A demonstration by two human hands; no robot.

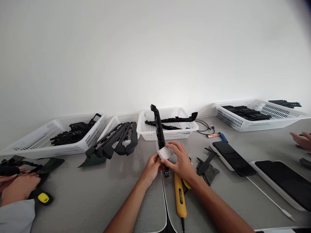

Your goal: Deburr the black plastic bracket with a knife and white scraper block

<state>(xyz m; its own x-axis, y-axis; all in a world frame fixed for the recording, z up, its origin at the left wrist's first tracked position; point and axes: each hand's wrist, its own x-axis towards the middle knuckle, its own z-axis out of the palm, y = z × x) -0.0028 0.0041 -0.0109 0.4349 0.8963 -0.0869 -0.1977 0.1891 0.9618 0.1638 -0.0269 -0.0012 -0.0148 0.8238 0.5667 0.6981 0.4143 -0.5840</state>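
Observation:
My left hand [151, 166] is closed around the lower part of a long black plastic trim piece [159, 129], whose upper end points away from me over a basket. In my right hand [181, 160], between thumb and fingers, is a small whitish rectangular piece [166, 152]. It lies against the trim piece and covers part of it; what it is made of I cannot tell. The trim's short lower end shows below my hands. Just under my right hand lies a yellow corded tool [180, 197], its far end hidden. Beside it is a black caliper [206, 161].
White baskets with black parts stand along the wall: left [82, 145], centre [167, 134] and right [239, 125]. Dark curved trims [131, 142] lean from another. Two phone-like devices [233, 157], a cable [269, 195] and a blue-handled cutter [223, 137] lie right. Other people's hands [20, 187] work at both sides.

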